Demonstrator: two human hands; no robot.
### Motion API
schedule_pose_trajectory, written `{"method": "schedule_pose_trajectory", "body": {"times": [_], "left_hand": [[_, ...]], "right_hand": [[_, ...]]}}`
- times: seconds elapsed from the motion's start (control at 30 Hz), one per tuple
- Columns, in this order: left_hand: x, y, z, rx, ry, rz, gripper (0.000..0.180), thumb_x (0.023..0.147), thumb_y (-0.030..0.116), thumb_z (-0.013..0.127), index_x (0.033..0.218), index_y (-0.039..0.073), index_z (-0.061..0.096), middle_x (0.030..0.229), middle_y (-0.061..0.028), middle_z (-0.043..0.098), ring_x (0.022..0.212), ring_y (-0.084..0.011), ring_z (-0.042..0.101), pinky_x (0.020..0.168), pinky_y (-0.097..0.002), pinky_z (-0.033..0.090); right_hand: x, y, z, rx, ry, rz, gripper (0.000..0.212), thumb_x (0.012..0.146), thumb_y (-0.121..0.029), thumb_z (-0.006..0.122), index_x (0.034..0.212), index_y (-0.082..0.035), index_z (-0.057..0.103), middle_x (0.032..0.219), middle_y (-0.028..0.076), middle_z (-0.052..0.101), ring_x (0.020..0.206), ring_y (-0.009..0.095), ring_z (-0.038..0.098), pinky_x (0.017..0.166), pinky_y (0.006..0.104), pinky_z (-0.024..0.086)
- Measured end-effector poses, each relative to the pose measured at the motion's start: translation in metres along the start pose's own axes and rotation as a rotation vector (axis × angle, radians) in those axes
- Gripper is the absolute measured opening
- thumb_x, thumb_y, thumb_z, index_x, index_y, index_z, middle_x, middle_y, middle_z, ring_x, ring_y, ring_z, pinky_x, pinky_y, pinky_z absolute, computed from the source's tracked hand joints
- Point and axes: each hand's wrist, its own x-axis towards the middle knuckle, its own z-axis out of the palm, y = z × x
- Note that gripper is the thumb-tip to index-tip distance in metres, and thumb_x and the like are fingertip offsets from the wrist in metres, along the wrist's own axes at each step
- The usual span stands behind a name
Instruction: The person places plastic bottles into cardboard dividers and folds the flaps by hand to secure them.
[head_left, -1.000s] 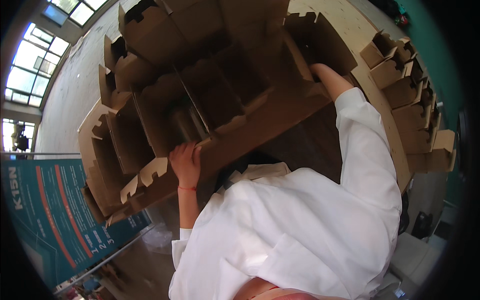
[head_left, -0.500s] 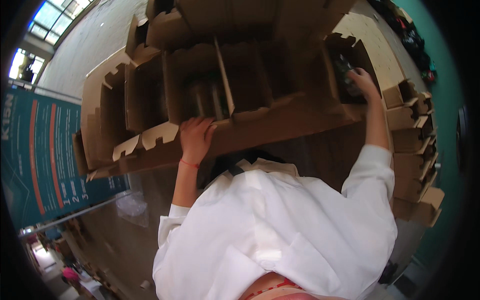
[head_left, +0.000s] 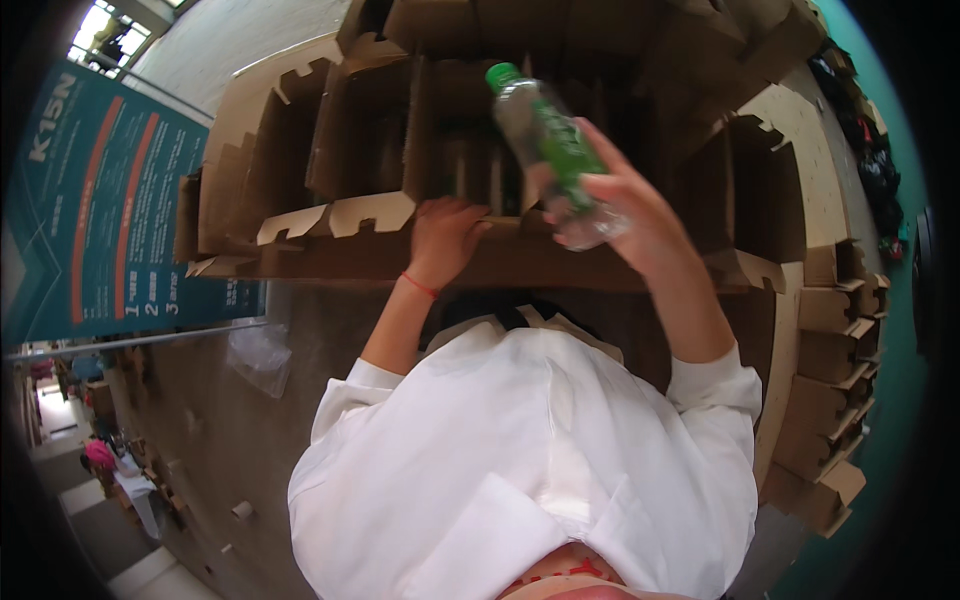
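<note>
Bottle held up over the cardboard dividers

Bottle (head_left: pixel 553 150): a clear plastic one with a green cap and a green label, tilted so that the cap points up and to the left. The right hand (head_left: pixel 628 215) has it in a closed grip around its lower half, fingers wrapped over the label and the clear base showing just below them. It is raised in the air above the front edge of the cardboard divider rack (head_left: pixel 380 150), not resting in any compartment.

The left hand (head_left: pixel 445 240) lies on the front edge of that rack, fingers curled over the cardboard lip; its grip is closed on the edge and holds nothing loose. A thin red band (head_left: pixel 420 286) circles the left wrist. Both arms come out of short white sleeves (head_left: pixel 520 450).

The rack is a grid of brown cardboard walls forming deep, narrow cells; some notched flaps stick out along its near edge. More folded cardboard pieces (head_left: pixel 830 390) stand stacked by the right edge of the rack. A teal printed banner (head_left: pixel 110 210) hangs well to the left, with a crumpled clear plastic bag (head_left: pixel 260 355) on the floor beneath it.
</note>
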Motion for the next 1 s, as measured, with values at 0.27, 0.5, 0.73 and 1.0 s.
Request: {"method": "schedule_pose_trajectory", "body": {"times": [0.27, 0.5, 0.73, 1.0], "left_hand": [[-0.011, -0.004, 0.008, -0.064, 0.113, 0.015, 0.016, 0.073, 0.011, 0.067, 0.088, 0.011, 0.066, 0.082, -0.0077, 0.062, 0.082, -0.0280, 0.058, 0.078, -0.0394, 0.043], [-0.033, 0.010, -0.044, -0.422, 0.324, -0.162, 0.011, 0.081, 0.004, 0.062, 0.090, 0.009, 0.067, 0.085, -0.0097, 0.062, 0.086, -0.0278, 0.059, 0.075, -0.0365, 0.048], [-0.130, -0.155, -0.158, 0.066, 1.068, -0.715, 0.022, 0.093, 0.016, 0.053, 0.109, 0.002, 0.054, 0.103, -0.0105, 0.058, 0.089, -0.0219, 0.057, 0.077, -0.0318, 0.046], [-0.142, -0.280, -0.208, 0.163, 0.669, -0.920, 0.056, 0.077, 0.054, 0.066, 0.098, 0.002, 0.068, 0.086, -0.0161, 0.068, 0.085, -0.0308, 0.066, 0.074, -0.0379, 0.051]], "right_hand": [[0.146, 0.103, 0.027, -0.314, 0.346, 0.033, 0.085, 0.074, -0.016, 0.069, 0.144, -0.006, 0.021, 0.125, 0.019, 0.049, 0.110, 0.026, 0.052, 0.088, 0.0368, 0.045], [0.083, 0.104, 0.046, -1.223, 0.229, -0.716, 0.046, 0.081, -0.008, 0.060, 0.126, -0.005, 0.050, 0.139, 0.020, 0.038, 0.126, 0.037, 0.039, 0.104, 0.0411, 0.033], [0.020, 0.160, 0.026, -1.425, 0.396, -0.761, 0.038, 0.084, 0.001, 0.053, 0.121, -0.003, 0.052, 0.136, 0.020, 0.042, 0.122, 0.035, 0.044, 0.100, 0.0417, 0.038], [0.033, 0.170, 0.043, -1.324, 0.524, -0.693, 0.033, 0.088, 0.002, 0.049, 0.120, 0.000, 0.053, 0.136, 0.018, 0.042, 0.119, 0.033, 0.048, 0.099, 0.0405, 0.039]]}}
